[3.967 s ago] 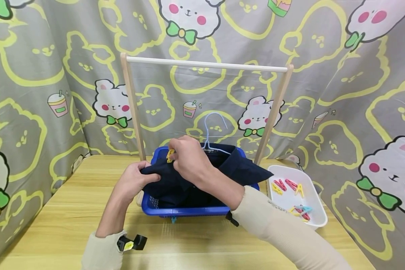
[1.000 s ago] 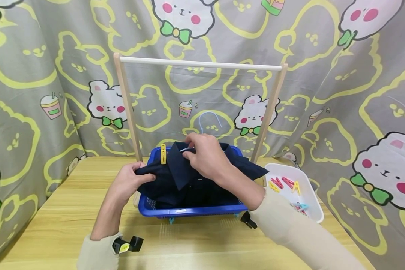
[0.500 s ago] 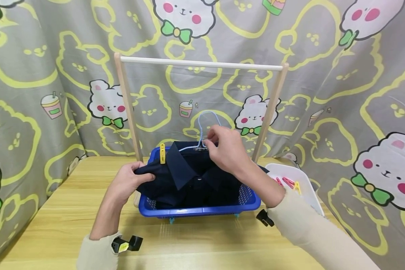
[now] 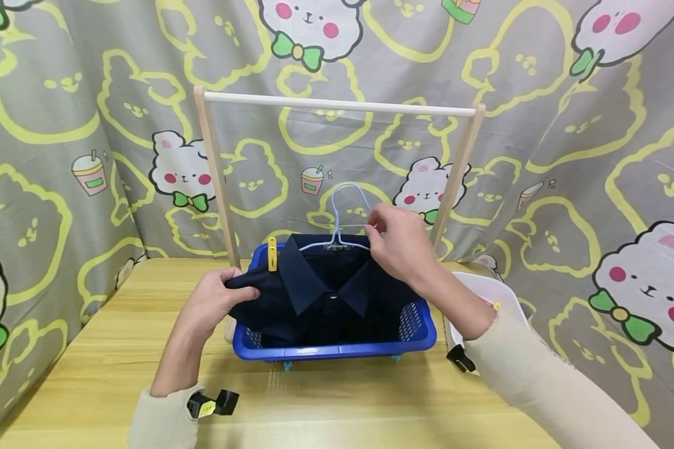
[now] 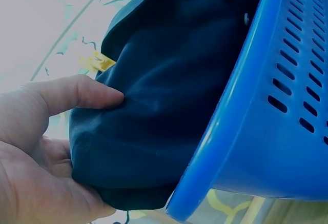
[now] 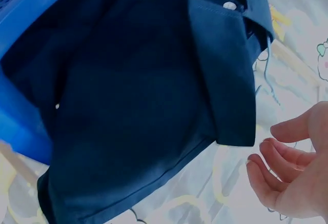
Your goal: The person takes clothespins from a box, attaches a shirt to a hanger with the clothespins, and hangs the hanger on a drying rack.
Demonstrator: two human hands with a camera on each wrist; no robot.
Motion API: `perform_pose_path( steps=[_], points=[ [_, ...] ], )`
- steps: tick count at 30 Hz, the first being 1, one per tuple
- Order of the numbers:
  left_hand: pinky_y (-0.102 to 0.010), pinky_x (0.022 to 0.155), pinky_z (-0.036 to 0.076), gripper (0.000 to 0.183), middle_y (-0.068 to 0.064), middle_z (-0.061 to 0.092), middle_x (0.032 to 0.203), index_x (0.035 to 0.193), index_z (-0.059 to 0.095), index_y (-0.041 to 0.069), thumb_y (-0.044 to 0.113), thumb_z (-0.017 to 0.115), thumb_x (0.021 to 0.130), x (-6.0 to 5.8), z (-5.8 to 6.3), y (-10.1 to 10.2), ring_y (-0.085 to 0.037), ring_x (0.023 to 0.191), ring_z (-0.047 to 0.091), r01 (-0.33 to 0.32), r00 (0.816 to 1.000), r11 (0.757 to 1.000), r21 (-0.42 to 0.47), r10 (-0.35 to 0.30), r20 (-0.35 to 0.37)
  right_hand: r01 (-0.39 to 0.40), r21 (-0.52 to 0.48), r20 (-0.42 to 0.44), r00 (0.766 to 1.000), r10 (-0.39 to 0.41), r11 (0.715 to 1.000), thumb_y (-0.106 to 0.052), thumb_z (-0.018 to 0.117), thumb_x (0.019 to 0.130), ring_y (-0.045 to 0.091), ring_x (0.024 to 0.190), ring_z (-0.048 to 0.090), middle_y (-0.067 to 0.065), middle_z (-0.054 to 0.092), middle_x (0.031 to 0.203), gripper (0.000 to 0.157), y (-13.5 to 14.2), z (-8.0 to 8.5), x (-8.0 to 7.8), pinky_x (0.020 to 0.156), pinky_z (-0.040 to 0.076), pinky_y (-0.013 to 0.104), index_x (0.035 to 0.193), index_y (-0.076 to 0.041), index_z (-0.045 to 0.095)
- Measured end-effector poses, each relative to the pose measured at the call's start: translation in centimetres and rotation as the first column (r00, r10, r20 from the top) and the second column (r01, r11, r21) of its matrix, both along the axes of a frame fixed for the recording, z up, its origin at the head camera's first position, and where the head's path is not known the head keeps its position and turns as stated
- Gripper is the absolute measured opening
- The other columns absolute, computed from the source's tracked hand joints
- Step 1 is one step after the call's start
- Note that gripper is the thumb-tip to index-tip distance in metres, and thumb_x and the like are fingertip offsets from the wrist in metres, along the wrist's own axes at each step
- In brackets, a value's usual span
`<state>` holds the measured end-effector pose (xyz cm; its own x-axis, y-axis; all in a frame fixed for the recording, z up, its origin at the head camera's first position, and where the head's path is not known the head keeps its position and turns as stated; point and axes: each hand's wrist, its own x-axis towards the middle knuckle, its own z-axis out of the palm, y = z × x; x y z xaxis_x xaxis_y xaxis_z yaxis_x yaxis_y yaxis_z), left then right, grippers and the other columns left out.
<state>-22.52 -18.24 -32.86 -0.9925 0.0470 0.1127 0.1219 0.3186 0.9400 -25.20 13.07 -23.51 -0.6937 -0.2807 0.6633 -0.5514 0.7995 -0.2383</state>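
- We see the blue basket [image 4: 342,352] on the wooden surface [image 4: 112,349], with the dark navy shirt [image 4: 314,312] lying in it, collar up and shoulders reaching above the rim.
- At the basket's left side, the left hand [image 4: 216,296] pinches the shirt's shoulder cloth — thumb on top, fingers underneath.
- Above the basket's far right part, the right hand [image 4: 401,243] has its fingers loosely bent; in the right wrist view we see a gap between thumb and fingertips, and it holds nothing, just beside the shirt's collar.
- A pale blue hanger [image 4: 336,232] sits in the shirt's neck, its hook standing up over the basket's back rim, well apart from the white rod [image 4: 337,105] above.
- Over the basket's back left, a yellow clothespin [image 4: 272,254] stands upright on the shirt's shoulder.
- Behind the basket we find wooden posts [image 4: 216,168] carrying the rod, and a patterned curtain [image 4: 584,187].
- Right of the basket is a white tray [image 4: 491,285] — partly hidden by the right forearm.
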Motion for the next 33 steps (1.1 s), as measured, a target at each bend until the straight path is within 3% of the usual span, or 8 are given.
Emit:
perform_pose_path(
  steps=[16, 25, 33],
  points=[
    [-0.033, 0.068, 0.042, 0.023, -0.005, 0.043, 0.075, 0.084, 0.053, 0.000, 0.012, 0.072, 0.080, 0.0, 0.0, -0.1, -0.024, 0.077, 0.049, 0.011, 1.000, 1.000, -0.007, -0.011, 0.009, 0.087, 0.019, 0.070, 0.994, -0.088, 0.996, -0.018, 0.055, 0.093, 0.024, 0.071, 0.060, 0.007, 0.066, 0.079, 0.016, 3.8, -0.6, -1.0, 0.067, 0.048, 0.039, 0.089, -0.007, 0.066],
    [-0.034, 0.069, 0.042, 0.023, -0.006, 0.043, 0.076, 0.084, 0.053, -0.001, 0.012, 0.071, 0.080, -0.3, -0.2, -0.1, -0.026, 0.078, 0.048, 0.012, 1.000, 1.000, -0.016, -0.012, -0.002, 0.160, -0.006, 0.150, 0.976, -0.157, 0.987, -0.021, 0.053, 0.096, 0.027, 0.070, 0.059, 0.012, 0.065, 0.081, 0.022, 6.7, -2.1, -1.7, 0.062, 0.049, 0.040, 0.096, -0.003, 0.065],
    [-0.035, 0.070, 0.042, 0.023, -0.008, 0.043, 0.079, 0.084, 0.052, -0.001, 0.012, 0.071, 0.081, -0.2, -0.2, -0.1, -0.028, 0.080, 0.048, 0.014, 1.000, 1.000, -0.016, -0.014, -0.001, 0.224, -0.018, 0.166, 0.962, -0.218, 0.974, -0.018, 0.052, 0.095, 0.030, 0.071, 0.060, 0.016, 0.065, 0.084, 0.022, 9.3, -3.3, -2.5, 0.062, 0.049, 0.043, 0.098, 0.000, 0.064]
  ],
)
